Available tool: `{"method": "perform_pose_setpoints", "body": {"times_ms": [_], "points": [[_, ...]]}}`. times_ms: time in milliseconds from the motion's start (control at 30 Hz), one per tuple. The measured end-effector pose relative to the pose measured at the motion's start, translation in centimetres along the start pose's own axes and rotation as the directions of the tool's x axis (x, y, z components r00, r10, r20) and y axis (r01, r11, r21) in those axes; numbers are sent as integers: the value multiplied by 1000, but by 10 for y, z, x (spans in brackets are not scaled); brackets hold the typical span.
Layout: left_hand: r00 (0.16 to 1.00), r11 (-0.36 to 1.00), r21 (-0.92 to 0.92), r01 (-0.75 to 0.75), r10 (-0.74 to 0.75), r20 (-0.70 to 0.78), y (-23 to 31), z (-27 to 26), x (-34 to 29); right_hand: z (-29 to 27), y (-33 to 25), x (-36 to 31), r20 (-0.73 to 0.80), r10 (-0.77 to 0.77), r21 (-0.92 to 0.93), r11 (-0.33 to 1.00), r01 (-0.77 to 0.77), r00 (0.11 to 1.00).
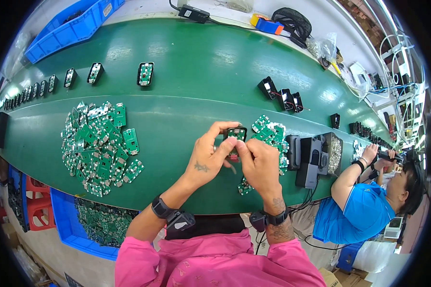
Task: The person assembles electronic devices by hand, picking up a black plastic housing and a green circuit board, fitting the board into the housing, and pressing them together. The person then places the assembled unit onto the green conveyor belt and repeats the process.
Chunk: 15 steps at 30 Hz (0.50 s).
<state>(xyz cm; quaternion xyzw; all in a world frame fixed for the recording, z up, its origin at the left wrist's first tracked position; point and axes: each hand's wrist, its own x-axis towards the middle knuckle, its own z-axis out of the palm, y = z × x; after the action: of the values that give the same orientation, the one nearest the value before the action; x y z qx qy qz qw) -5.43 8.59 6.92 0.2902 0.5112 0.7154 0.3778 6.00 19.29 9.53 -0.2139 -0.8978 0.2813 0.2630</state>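
Note:
Over the near middle of the green table, my left hand (pixel 208 155) grips a small black plastic case (pixel 244 130) with a green circuit board (pixel 234 132) in its top. My right hand (pixel 261 165) meets it from the other side, thumb and fingers pressed together at the board's lower part. Something red shows just below my thumbs; its kind is hidden. To the right of my right hand lies a small pile of green circuit boards (pixel 272 135). A larger heap of circuit boards (pixel 98 148) spreads out to the left of my hands.
Black cases with boards (pixel 145 74) form a row toward the far left. Open black cases with red wires (pixel 286 99) stand far right. Dark grey devices (pixel 310 160) sit beside a tray of small metal parts (pixel 335 154). A co-worker in blue (pixel 359 205) works at right.

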Motion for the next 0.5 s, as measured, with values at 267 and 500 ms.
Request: {"method": "perform_pose_setpoints", "body": {"times_ms": [267,500], "points": [[990,993,29,111,-109,-87,-2,4,-2,7,-16,1,113,220,229,943,-241,969],[964,970,181,-162,195,-182,-5,11,-4,20,-15,-2,130,197,447,863,-235,972]]}}
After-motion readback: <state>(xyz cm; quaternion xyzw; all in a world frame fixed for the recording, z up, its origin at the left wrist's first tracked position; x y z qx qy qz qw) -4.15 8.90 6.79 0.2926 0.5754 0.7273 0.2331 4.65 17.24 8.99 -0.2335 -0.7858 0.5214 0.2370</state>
